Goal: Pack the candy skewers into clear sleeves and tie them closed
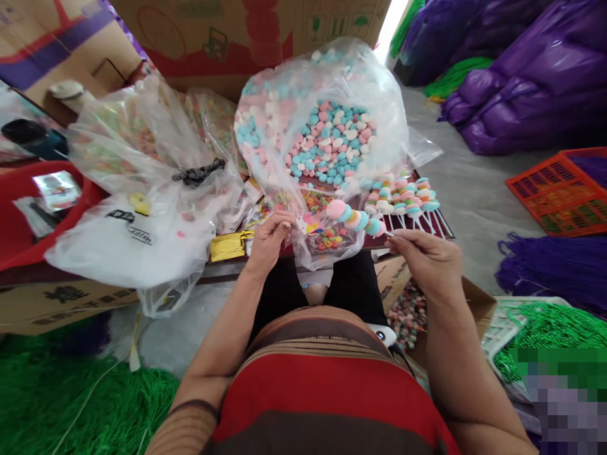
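My right hand (424,256) pinches the white stick of a candy skewer (353,218) threaded with pink, blue and orange sweets. The skewer's tip reaches into a small clear wrapper (327,243) that my left hand (269,239) holds by its edge. Just behind, a big clear bag of pink, blue and white candies (327,139) stands open. A row of finished skewers (403,196) lies to the right of it on the low table.
Clear bags of mixed sweets (137,133) and a white plastic bag (133,240) lie at left, by a red tub (19,227). Cardboard boxes (227,38) stand behind. Purple sacks (521,82), an orange crate (564,189) and green strands (550,325) fill the right.
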Tool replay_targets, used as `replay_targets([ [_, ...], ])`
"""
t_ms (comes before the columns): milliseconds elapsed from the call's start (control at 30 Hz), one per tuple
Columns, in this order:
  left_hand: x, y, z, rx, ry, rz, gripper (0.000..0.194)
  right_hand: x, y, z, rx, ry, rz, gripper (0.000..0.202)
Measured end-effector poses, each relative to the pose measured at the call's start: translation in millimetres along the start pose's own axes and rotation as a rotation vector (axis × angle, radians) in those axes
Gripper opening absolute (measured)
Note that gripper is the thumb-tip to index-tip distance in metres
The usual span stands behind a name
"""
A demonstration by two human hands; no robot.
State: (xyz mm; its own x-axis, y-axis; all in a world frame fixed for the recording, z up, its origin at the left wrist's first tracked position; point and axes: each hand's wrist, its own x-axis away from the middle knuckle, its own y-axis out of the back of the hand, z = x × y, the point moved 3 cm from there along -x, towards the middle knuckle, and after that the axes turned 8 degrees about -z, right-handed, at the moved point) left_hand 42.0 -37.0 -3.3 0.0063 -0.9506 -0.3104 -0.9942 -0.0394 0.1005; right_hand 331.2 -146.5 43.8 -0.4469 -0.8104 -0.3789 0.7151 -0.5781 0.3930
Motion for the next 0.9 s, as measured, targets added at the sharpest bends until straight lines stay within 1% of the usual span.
replay_targets([
  [100, -1.0, -0.2, -2.9, 0.093, -0.066, 0.004, 0.055, -1.7, 2.1, 1.5, 0.035, 0.062, 0.025, 0.009],
  [200, -1.8, 0.5, -4.3, 0.158, -0.1, 0.034, 0.046, -3.6, 3.9, 1.7, 0.075, 0.126, 0.051, 0.01],
  [367, -3.5, 2.8, -4.8, 0.11, -0.134, 0.096, 0.041, -9.9, 10.5, 1.6, 0.169, 0.258, 0.05, 0.01],
  [500, -5.0, 2.3, -11.2, 0.066, -0.186, 0.168, 0.038, -13.9, 13.4, 4.0, 0.215, 0.368, 0.028, 0.009],
  [633, -4.1, -0.8, -21.4, -0.027, -0.228, 0.249, 0.043, -14.2, 12.8, 3.6, 0.17, 0.358, -0.025, 0.007],
  [733, -2.3, -3.8, -26.3, -0.116, -0.283, 0.258, 0.045, -12.1, 10.6, 0.5, 0.127, 0.316, -0.063, 0.01],
  [800, -1.3, -5.9, -28.3, -0.154, -0.314, 0.245, 0.045, -9.8, 7.3, -2.5, 0.103, 0.286, -0.034, 0.012],
  [900, 0.3, -8.8, -32.2, -0.164, -0.325, 0.242, 0.043, -5.3, 1.4, -7.8, 0.112, 0.247, 0.055, 0.016],
])
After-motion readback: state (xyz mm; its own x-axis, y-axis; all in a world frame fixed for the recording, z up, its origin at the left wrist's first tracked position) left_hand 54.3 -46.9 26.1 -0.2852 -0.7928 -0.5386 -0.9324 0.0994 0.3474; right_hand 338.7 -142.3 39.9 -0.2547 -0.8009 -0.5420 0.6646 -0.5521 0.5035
